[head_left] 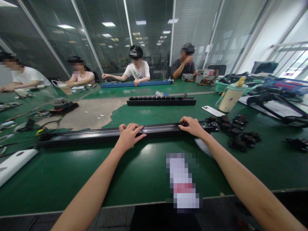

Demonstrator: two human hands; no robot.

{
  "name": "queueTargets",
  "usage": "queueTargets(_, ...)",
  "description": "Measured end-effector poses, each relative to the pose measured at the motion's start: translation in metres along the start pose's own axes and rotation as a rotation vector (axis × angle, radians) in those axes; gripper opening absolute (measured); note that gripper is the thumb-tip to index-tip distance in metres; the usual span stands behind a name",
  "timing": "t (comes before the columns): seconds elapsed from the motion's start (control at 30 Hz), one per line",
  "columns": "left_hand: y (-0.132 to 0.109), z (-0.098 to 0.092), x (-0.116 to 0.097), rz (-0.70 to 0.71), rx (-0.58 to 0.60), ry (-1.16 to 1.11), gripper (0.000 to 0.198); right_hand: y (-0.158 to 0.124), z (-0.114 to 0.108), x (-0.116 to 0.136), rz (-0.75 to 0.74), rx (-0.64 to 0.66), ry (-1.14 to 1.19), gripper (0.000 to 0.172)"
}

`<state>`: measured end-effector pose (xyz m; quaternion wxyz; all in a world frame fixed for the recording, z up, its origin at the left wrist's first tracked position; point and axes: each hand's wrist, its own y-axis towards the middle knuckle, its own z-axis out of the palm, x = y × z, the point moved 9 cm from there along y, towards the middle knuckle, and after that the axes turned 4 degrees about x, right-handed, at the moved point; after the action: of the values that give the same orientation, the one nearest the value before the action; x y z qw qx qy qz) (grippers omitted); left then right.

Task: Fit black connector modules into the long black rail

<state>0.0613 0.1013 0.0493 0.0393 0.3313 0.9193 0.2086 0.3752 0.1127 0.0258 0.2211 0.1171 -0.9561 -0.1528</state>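
A long black rail [77,137] with a shiny channel lies across the green table in front of me. My left hand [130,133] rests on its middle, fingers spread over the channel and thumb apart. Near the rail's right end, my right hand [192,125] is closed on a small dark part [183,123], which sits at the channel. Fingers partly hide this part, so its exact form cannot be made out. Several similar black parts [237,132] lie in a loose pile to the right of the rail.
Farther back stands a second black rail [161,102] with a row of small parts. A white phone [213,111], a cream tumbler [233,98] and a green basket [220,87] are at right. A white object [16,163] lies left. Across the table, a person [138,69] touches a blue rail [137,84].
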Motion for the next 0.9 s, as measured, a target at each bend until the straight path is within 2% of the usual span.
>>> queueTargets(0.9, 0.0006, 0.0002, 0.0005, -0.002, -0.004, -0.01, 0.043, 0.0009, -0.0042, -0.0075, -0.059, 0.027, 0.025, 0.016)
